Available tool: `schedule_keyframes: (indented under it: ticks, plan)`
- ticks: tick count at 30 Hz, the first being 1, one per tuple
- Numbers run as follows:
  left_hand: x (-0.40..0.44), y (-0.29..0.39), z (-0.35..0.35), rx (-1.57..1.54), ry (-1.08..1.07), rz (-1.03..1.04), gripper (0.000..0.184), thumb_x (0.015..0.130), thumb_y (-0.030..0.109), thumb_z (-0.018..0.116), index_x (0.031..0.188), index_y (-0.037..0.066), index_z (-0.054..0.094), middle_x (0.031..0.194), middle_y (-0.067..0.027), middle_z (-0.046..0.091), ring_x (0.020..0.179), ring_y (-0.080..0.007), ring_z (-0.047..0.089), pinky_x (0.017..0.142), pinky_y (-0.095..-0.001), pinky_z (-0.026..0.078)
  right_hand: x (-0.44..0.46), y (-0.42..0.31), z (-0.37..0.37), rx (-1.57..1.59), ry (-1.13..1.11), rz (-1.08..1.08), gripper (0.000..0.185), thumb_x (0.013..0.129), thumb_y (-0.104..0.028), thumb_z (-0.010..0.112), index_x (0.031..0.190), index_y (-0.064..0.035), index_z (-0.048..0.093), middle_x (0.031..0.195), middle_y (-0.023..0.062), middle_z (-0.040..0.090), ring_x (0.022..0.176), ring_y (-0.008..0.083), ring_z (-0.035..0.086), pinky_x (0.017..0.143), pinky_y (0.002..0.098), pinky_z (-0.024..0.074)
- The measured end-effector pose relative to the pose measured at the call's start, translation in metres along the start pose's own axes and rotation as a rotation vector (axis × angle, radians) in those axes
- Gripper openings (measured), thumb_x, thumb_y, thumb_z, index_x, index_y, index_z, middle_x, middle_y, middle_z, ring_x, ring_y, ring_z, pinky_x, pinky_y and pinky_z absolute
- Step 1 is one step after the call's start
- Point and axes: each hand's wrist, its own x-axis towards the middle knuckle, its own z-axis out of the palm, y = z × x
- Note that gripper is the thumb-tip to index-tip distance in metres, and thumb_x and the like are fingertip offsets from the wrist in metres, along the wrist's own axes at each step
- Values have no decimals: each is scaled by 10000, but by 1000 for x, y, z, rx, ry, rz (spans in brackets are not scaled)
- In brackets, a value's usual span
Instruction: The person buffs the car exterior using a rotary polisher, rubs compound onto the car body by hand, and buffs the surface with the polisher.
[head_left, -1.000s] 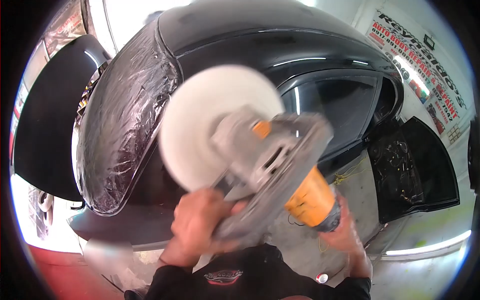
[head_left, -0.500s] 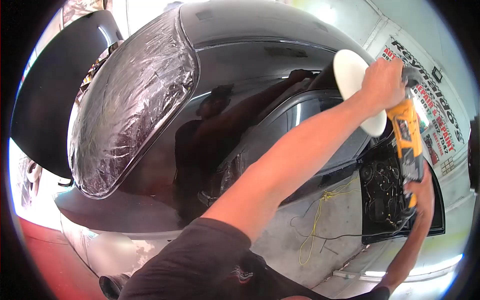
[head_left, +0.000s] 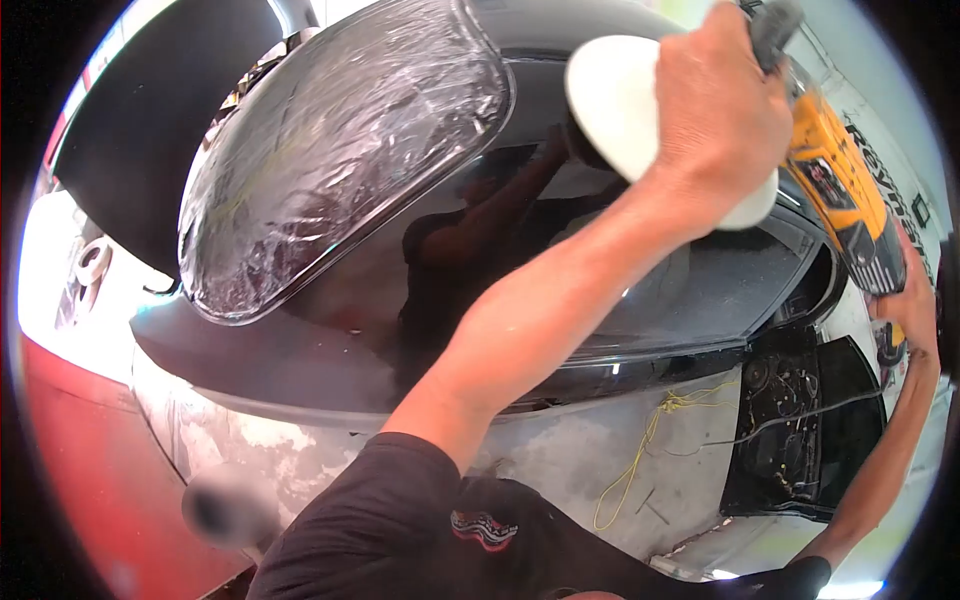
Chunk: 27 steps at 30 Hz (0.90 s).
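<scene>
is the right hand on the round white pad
No, the right hand holds the rear of the yellow and black polisher, away from the pad.

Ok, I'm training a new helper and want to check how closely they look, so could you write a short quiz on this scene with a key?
1. Which hand is on the end of the polisher farther from the pad?
2. True or false: the pad is black.
3. Which of these lies on the floor?
a) a blue bucket
b) a yellow cord
c) a broom

Key:
1. The right hand; the left hand is nearer the pad.
2. False; it is white.
3. b
</scene>
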Motion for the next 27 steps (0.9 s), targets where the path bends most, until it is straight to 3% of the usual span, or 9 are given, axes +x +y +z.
schedule_keyframes:
  ticks: [4,7,12,16,18,20,22,24,27]
  plan:
    - [8,37,-60,136,34,-124,183,909,117,665,866,-49,602,761,-227,673,690,-349,676,662,-449,519,20,-110,14,185,-250,130,1050,494,56,620,1517,-22,401,1142,43,597,866,110,574,748,216,474]
    - [6,29,-70,271,132,-19,196,908,123,658,865,-64,620,758,-227,671,691,-352,672,688,-449,510,38,-88,38,268,-143,-168,1018,511,40,627,1504,-26,415,1057,39,611,800,115,571,714,236,477]
    - [8,16,-23,263,129,107,219,893,133,671,906,-83,638,793,-267,674,753,-394,679,711,-458,504,28,-84,28,360,-269,-21,916,533,5,639,1435,-41,485,930,26,616,730,114,554,707,262,464]
    - [15,-9,61,293,46,153,213,892,129,673,887,-79,629,834,-288,676,831,-434,679,745,-486,501,24,-5,19,362,-259,25,904,546,-6,630,1437,-35,480,842,23,605,699,116,543,677,263,454]
    - [8,-11,109,197,-52,110,220,895,143,668,902,-74,626,851,-289,678,842,-452,671,764,-495,508,23,66,15,321,-107,16,933,551,-3,636,1466,-38,455,827,46,600,667,125,542,631,269,454]
    - [11,-48,182,353,10,313,239,901,164,663,936,-69,627,871,-288,681,844,-442,677,785,-496,522,25,140,11,329,-29,23,951,560,7,632,1488,-40,430,843,53,599,664,127,546,622,265,456]
    - [2,-67,256,174,-14,251,245,795,124,779,865,-56,628,823,-282,685,812,-450,691,739,-493,562,21,197,0,441,-80,142,971,570,22,622,1513,-43,399,882,48,601,680,123,552,626,261,461]
    - [-7,-76,320,165,-61,138,255,795,155,782,871,-50,651,823,-287,683,815,-456,689,748,-491,563,21,257,-7,457,-60,145,970,594,26,615,1530,-37,368,931,51,605,702,116,555,629,255,462]
    - [-18,-92,402,135,-110,163,244,790,131,777,884,-63,661,815,-284,684,829,-450,693,765,-473,562,16,345,-15,509,-45,156,939,637,-7,618,1535,-20,345,977,51,604,709,119,551,635,252,463]
